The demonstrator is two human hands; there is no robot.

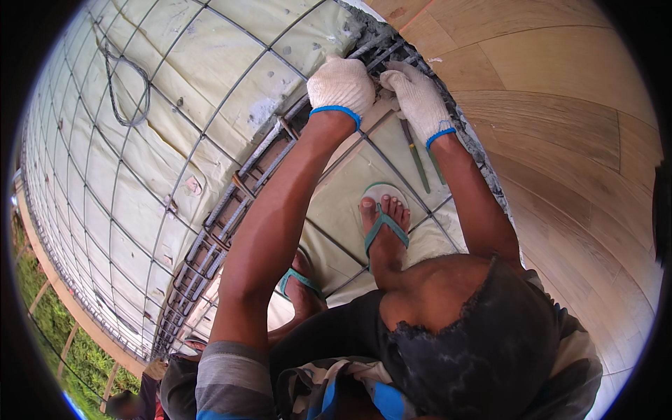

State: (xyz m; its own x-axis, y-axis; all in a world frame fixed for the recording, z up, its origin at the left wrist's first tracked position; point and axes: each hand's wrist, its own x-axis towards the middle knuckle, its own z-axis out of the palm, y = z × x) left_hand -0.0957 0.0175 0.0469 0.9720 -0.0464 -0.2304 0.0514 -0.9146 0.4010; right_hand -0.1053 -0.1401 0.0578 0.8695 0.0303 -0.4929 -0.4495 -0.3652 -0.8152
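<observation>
My left hand (341,85), in a white knit glove with a blue cuff, is closed in a fist by the upper end of a rebar cage (234,185). What it grips, if anything, is hidden behind the glove. Close beside it, my right hand (418,101), gloved alike, curls its fingers in at the rough concrete edge (378,35), where short steel bars show. Its fingertips are partly hidden, and I cannot make out anything in them. Below the right glove, a tool with two long green handles (416,161), like pincers, lies on the pale plastic sheet (343,199).
Steel mesh (203,133) spreads over the sheeting at left, with a loop of tie wire (129,91) lying on it. Wood-look tiles (553,112) border the right side. My sandalled feet (387,224) stand among the mesh bars. Another person (150,381) is at the lower left.
</observation>
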